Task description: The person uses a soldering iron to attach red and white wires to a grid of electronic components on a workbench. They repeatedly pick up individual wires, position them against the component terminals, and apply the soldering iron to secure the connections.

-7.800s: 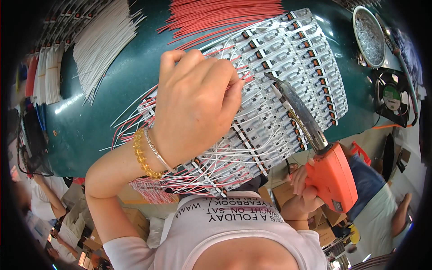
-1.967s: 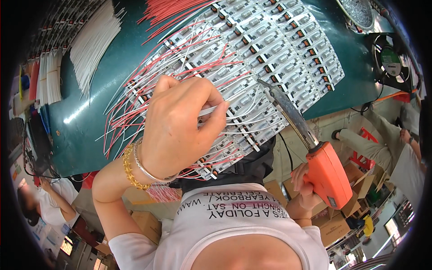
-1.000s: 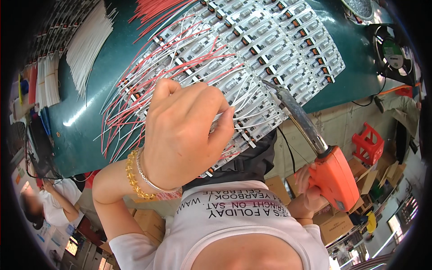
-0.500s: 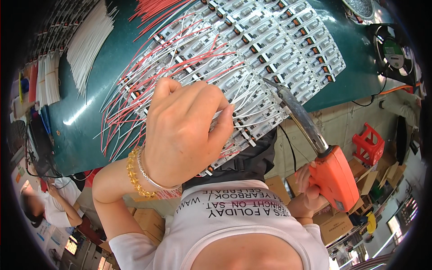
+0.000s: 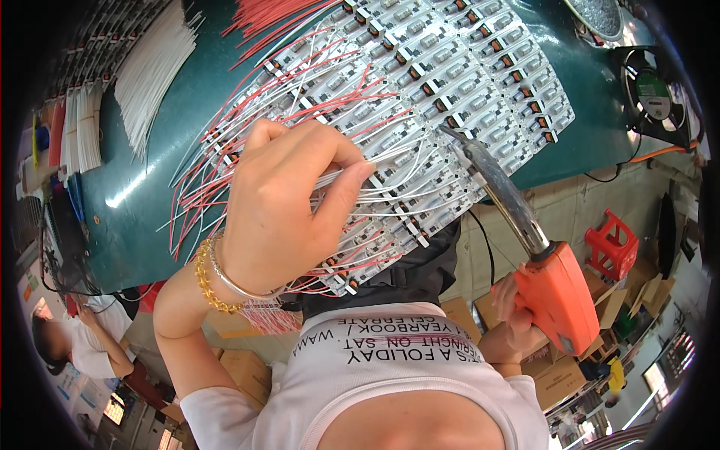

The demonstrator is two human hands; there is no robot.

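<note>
My left hand (image 5: 289, 202) is closed in a pinch above a panel of small circuit boards (image 5: 480, 90), with a thin white wire (image 5: 397, 152) at its fingertips. Other white and red wires fan out over the panel's left side, partly hidden behind that hand. My right hand (image 5: 517, 311) is wrapped around the orange handle of a soldering iron (image 5: 559, 296). The iron's dark tip points up and left, at the panel's middle just right of the pinched wire. Whether the tip touches a board I cannot tell.
The panel lies on a green table (image 5: 142, 217). Bundles of white wires (image 5: 154, 75) and red wires (image 5: 266, 19) lie at the far left and far middle. At the right stand a black fan (image 5: 652, 97) and a metal dish (image 5: 600, 19). A red stool (image 5: 613, 244) is beyond the table edge.
My left hand has moved a little left, away from the iron's tip, uncovering more white wires and boards. The soldering iron and my right hand have hardly moved.
</note>
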